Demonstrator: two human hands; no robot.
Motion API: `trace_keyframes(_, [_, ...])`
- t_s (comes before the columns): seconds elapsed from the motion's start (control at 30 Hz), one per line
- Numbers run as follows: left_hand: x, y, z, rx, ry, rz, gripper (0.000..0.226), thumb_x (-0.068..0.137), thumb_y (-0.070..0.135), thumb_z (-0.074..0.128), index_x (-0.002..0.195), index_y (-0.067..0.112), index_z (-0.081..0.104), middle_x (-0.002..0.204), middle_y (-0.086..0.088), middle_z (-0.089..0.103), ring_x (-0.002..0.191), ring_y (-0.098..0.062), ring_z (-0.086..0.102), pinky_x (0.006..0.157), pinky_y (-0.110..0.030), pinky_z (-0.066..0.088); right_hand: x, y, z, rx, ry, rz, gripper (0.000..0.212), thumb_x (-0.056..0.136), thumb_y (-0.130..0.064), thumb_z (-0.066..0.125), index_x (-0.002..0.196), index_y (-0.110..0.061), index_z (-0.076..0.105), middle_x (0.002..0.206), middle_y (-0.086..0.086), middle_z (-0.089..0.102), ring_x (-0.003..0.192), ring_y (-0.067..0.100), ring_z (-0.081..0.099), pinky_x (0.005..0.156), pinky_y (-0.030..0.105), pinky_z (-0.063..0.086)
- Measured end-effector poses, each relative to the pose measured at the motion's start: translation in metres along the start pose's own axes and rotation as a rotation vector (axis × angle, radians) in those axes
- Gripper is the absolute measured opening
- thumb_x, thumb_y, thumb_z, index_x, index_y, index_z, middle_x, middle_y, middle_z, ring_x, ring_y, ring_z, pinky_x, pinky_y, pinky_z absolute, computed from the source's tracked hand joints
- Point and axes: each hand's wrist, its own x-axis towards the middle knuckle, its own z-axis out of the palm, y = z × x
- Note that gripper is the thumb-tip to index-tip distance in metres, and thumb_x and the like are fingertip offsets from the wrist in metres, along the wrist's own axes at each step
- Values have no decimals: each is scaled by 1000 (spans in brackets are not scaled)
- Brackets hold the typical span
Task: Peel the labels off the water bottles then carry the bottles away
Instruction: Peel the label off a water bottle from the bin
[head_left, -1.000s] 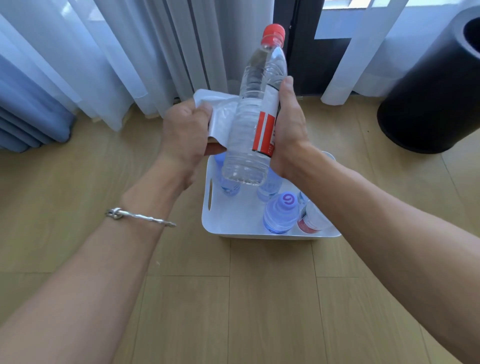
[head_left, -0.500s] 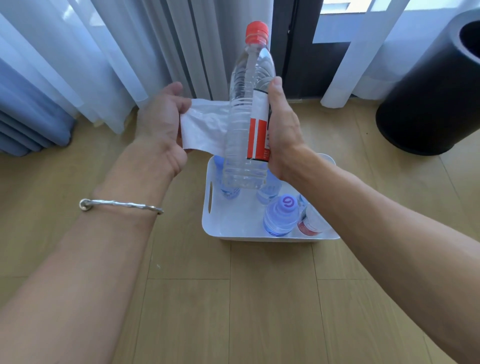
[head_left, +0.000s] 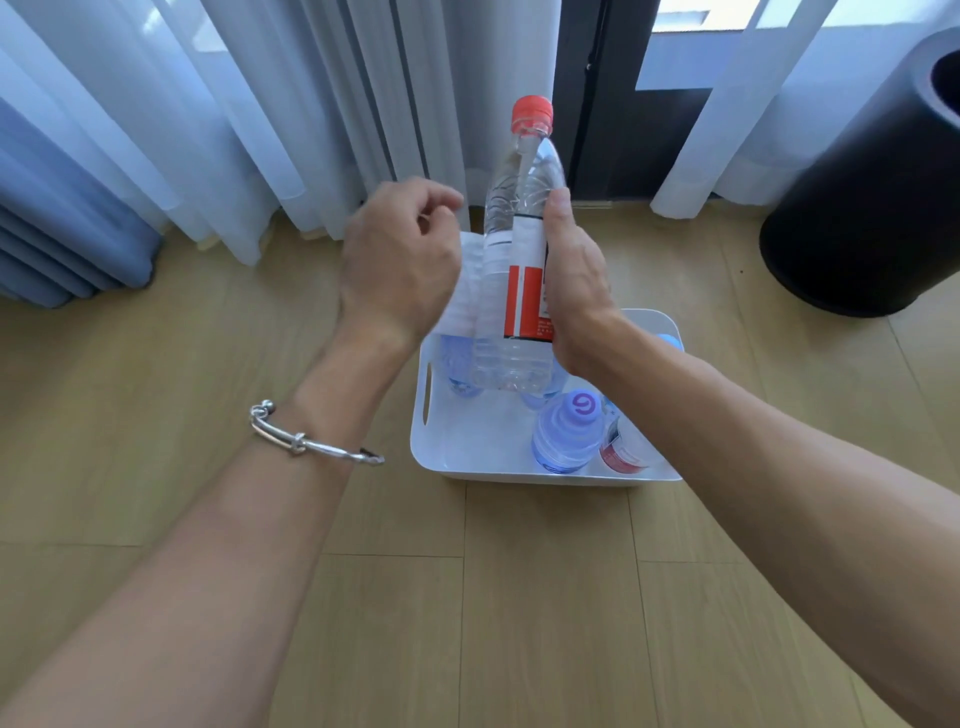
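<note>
Right hand (head_left: 571, 291) grips the bottle (head_left: 511, 358) round its middle and holds it upright, red cap up and far, base just above the white tub (head_left: 467, 457) on the floor. Left hand (head_left: 400, 265) sits just left of it, fingers curled on the loose white end of the label (head_left: 522, 249). That label wraps across the bottle's long axis and its unpeeled part lies under my right palm, so I judge the pull must run leftward and round while the right hand shifts its hold.
</note>
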Motion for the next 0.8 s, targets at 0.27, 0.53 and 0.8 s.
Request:
trace_keyframes(0.27, [-1,-12,16,-266,-394,-211,71,80,70,43,126,17,55,105,-3,69,99,-22,68,88,-51,55,-6,-3,0,-33,-101,-74,55,98,-54,38,115,-7,61,107,19,69,92,29,71,84,46,58])
trace_keyframes(0.53, [-4,-16,14,-551,-289,-318,58,89,62,48,104,10,70,96,-10,75,84,-22,74,74,-36,60,-17,2,14,-9,-339,-143,36,101,-34,36,116,-11,59,112,20,67,105,34,65,95,54,51])
trace_keyframes(0.8, [-7,-19,-2,-540,-389,-314,42,90,53,54,107,17,69,102,-6,75,90,-22,73,70,-34,58,-4,-2,-3,-269,-354,-269,27,91,-3,45,103,-22,60,92,-3,66,75,15,62,73,34,54])
